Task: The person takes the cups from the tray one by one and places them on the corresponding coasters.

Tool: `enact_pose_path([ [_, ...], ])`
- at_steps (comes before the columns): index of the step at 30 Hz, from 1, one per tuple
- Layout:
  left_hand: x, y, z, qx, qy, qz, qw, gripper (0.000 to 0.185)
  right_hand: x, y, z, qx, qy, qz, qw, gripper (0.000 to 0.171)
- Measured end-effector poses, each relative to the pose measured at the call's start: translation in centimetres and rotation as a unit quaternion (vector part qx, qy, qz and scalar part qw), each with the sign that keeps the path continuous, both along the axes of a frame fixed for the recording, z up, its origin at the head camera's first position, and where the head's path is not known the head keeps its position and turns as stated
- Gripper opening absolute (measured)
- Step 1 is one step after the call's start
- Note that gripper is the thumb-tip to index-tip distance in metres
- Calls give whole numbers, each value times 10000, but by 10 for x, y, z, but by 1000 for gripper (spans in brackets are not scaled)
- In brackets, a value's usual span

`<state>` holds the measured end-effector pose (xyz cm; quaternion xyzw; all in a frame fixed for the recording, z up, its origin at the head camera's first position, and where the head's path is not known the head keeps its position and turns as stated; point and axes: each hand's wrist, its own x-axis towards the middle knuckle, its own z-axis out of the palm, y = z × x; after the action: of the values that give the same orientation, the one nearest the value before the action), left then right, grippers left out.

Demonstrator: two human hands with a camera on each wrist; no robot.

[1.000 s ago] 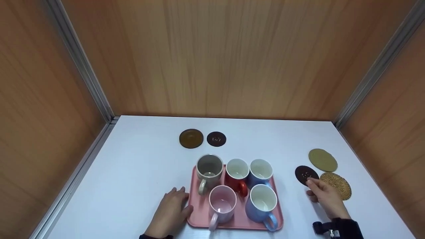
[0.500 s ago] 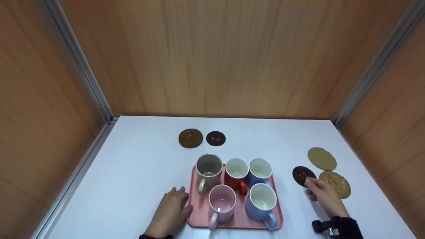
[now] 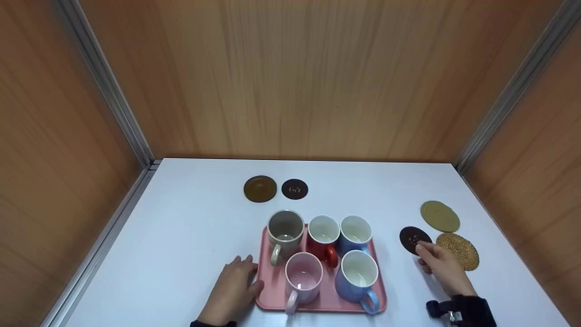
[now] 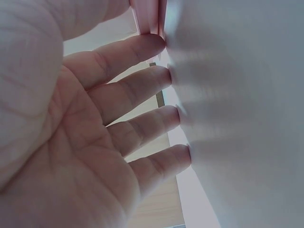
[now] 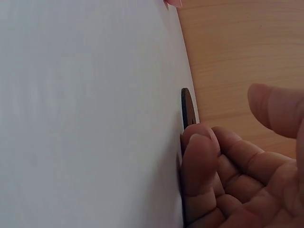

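On the white table stands a pink tray bearing several mugs: a grey mug, a red mug, a pink mug, a blue mug and a light blue mug. My left hand lies at the tray's left edge, fingers spread, fingertips on the table and thumb at the rim. At right, my right hand pinches the near edge of a dark round coaster. The right wrist view shows that coaster edge-on, close to the tabletop, partly hidden behind the fingers.
Beside the right hand lie a woven coaster and an olive green coaster. Behind the tray are a brown coaster and another dark coaster. Wooden panels wall the table in at the back and both sides.
My right hand and the dark coaster have shifted slightly left, away from the woven coaster, then stayed nearly still. The left hand, tray and mugs have kept their places.
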<state>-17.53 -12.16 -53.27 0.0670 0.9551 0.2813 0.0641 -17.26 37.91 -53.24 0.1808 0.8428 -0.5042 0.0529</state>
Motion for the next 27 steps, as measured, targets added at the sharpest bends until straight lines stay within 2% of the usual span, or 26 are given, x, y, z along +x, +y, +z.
enact_pose_path([
  [7,2,0,1,50,-73,43,10000,37,0,-2,1,18,-17,36,10000,73],
  [14,1,1,1,31,-132,65,9999,38,0,-4,1,301,-3,93,9995,69],
  [21,3,-2,0,74,178,-53,9998,36,1,-6,1,492,208,240,9983,70],
  [27,3,-2,0,86,112,-38,9999,35,1,-7,2,698,225,345,9967,71],
])
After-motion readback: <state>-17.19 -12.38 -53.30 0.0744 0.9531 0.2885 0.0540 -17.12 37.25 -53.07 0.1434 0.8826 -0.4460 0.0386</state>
